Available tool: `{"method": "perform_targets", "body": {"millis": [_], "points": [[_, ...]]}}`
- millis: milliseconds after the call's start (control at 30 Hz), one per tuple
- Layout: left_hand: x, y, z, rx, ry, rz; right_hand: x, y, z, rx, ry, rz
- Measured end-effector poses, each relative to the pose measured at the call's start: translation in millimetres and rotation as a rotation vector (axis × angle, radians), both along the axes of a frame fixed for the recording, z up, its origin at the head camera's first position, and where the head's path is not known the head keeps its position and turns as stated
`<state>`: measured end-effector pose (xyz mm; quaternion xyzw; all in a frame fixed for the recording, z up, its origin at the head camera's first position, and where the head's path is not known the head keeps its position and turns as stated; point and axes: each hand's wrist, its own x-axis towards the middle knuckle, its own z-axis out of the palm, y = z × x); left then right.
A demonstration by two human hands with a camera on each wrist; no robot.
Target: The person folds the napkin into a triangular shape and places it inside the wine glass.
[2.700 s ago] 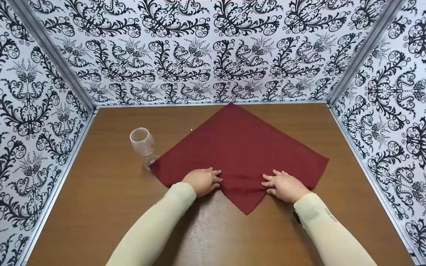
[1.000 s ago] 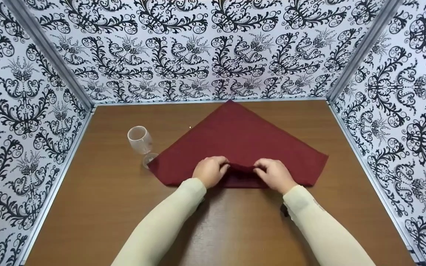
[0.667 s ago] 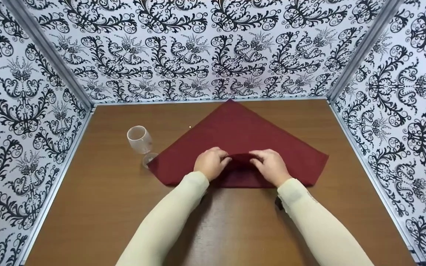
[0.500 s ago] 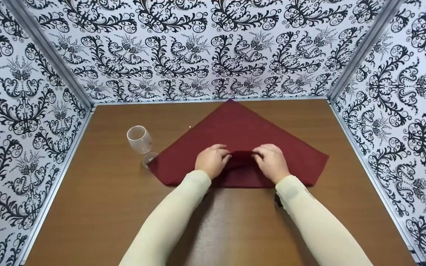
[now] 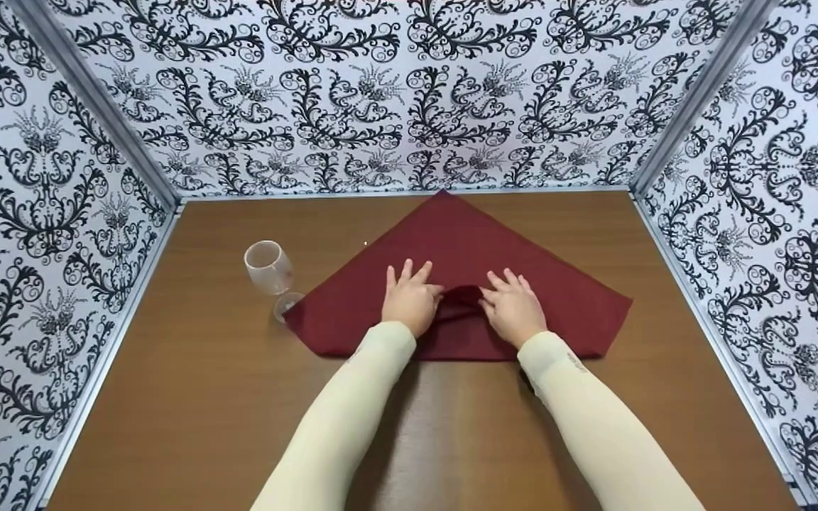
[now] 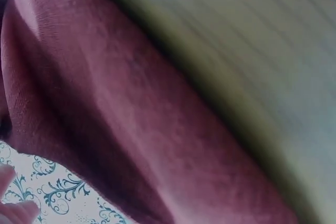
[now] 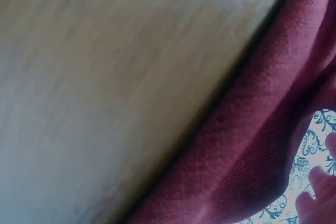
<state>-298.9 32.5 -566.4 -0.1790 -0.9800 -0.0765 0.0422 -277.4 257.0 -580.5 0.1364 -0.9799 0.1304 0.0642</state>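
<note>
A dark red cloth napkin [image 5: 451,245] lies on the table, its near corner folded up and back. That raised fold [image 5: 460,297] arches between my two hands. My left hand [image 5: 409,301] pinches the fold's left part, its other fingers fanned out over the cloth. On the right part, my right hand [image 5: 515,309] does the same; both thumbs are hidden in the head view. Close up, the left wrist view shows the lifted cloth [image 6: 131,93] sloping above the table, with fingertips at the lower left corner. The right wrist view shows the cloth [image 7: 247,129] likewise lifted, fingertips at lower right.
A clear stemmed glass [image 5: 269,268] stands left of the napkin, the napkin's left corner reaching its foot. The brown wooden table [image 5: 203,397] is bounded by patterned walls [image 5: 380,106] at the back and both sides.
The napkin's near corner, first flat towards me, has been folded up and away. Both hands moved forward and inward with it; lately their outer fingers have spread out.
</note>
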Motion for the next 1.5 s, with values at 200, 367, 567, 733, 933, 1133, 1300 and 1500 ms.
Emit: {"method": "perform_targets", "body": {"millis": [200, 367, 567, 733, 933, 1133, 1300, 1500], "points": [[-3.8, 1.9, -11.0, 0.016, -0.184, 0.028, 1.1, -1, -3.8, -0.013, -0.177, 0.006], [-7.2, -1.5, -18.5, 0.045, -0.234, 0.005, 1.0, -1, -4.6, 0.012, -0.264, 0.004], [-6.0, -4.3, -20.0, 0.043, -0.209, -0.015, 0.7, -3, 0.0, 0.103, -0.235, 0.079], [3.5, -6.6, -19.7, -0.003, -0.170, -0.052, 8.1, -3, 3.4, 0.137, -0.202, 0.125], [12.6, -9.4, -17.3, -0.064, -0.143, -0.111, 17.7, -2, 11.2, 0.178, -0.173, 0.174], [6.1, -9.0, -6.4, -0.015, -0.146, -0.063, 10.7, -3, 18.5, 0.126, -0.159, 0.130], [-4.8, -3.4, 3.8, 0.029, -0.132, 0.033, -6.7, -6, 16.8, 0.075, -0.127, 0.028], [-9.2, 3.2, -5.7, -0.006, -0.133, 0.051, -21.3, -11, 5.0, 0.089, -0.173, 0.047]]}}
